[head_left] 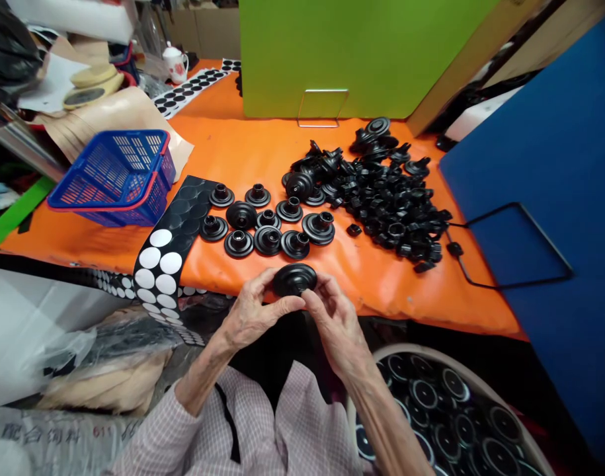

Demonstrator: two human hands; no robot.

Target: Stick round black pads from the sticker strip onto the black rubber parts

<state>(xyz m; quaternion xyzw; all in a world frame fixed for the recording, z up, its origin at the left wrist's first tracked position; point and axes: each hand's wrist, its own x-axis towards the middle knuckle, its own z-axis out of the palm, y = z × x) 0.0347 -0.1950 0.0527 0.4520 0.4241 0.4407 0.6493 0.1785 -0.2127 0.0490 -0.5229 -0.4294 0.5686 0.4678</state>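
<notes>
Between my two hands is a round black plastic disc-shaped part (294, 279), held just over the front edge of the orange-covered table (217, 270). My left hand (255, 309) grips its left side, thumb reaching underneath. On the opposite side, my right hand (332, 316) has its fingers and thumb closed on the rim. Beyond them stand several similar black flanged parts (267, 239), most with a short hollow stem pointing up. A black strip with round white stickers (166, 284) hangs over the table edge to the left.
At the right lies a heap of small black nut-like pieces (396, 211). A blue basket (118, 172) stands at the left. Green (362, 59) and blue (545, 165) panels border the table. A round tub (416, 350) of black discs sits below right.
</notes>
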